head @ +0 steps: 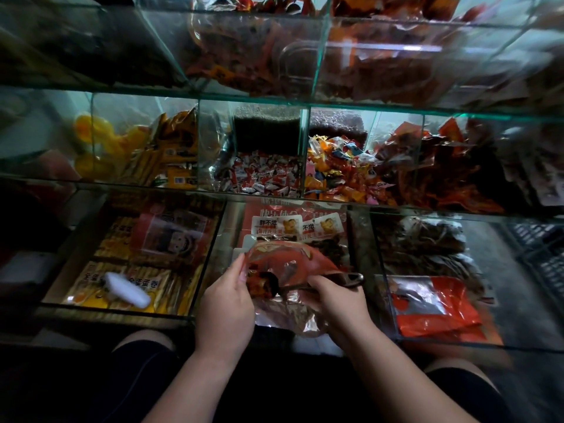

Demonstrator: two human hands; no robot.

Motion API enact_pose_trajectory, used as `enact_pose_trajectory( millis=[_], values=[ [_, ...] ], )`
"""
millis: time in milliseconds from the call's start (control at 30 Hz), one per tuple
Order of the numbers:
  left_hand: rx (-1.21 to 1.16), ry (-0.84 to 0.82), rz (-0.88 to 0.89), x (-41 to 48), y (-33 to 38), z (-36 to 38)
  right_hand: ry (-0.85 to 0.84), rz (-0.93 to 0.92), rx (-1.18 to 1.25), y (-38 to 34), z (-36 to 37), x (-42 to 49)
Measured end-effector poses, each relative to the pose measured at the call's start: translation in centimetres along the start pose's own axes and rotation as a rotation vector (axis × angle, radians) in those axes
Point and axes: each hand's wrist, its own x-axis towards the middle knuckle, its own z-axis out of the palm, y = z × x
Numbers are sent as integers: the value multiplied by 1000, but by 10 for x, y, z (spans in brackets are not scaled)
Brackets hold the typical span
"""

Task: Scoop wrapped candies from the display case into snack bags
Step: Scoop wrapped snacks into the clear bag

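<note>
My left hand pinches the near-left edge of the snack bag, thumb and fingers closed on the film to keep its mouth open. My right hand is curled round the handle of the scoop, which sticks out toward three o'clock past my knuckles. The scoop's bowl sits in the bag's mouth, pointing toward nine o'clock, with something red and orange in it, so I judge I am tipping a load in and the pour is not finished. The bag hangs between my hands over the lowest tier of the display case, at six o'clock from the candy bins. Its lower part is crumpled and glossy, and I cannot tell how much has gone into it, though it looks slack rather than plump. At twelve o'clock from the bag, one tier up, the red-and-white wrapped candies lie heaped in their glass compartment, and the mixed bright ones fill the next bin toward one o'clock; both are well stocked. At four o'clock a flat red bag lies in the lower right compartment and looks empty. By my reckoning more scoops are needed here, and at least one more bag is left to fill.
</note>
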Motion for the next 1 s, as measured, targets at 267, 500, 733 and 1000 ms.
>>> enact_pose_trajectory(
  millis=[267, 500, 733, 1000],
  values=[
    [46, 34, 48, -3, 1, -6, 116, -202, -149, -4, -28, -16],
    [-3, 206, 536, -16, 35, 6, 66, -536, -440, -18, -49, -49],
    [115, -148, 133, -14, 40, 38, 127, -410, -271, -29, -64, -63],
    [290, -371, -89, 10, 30, 61, 11, -165, 194, -51, -95, -98]
  ],
)
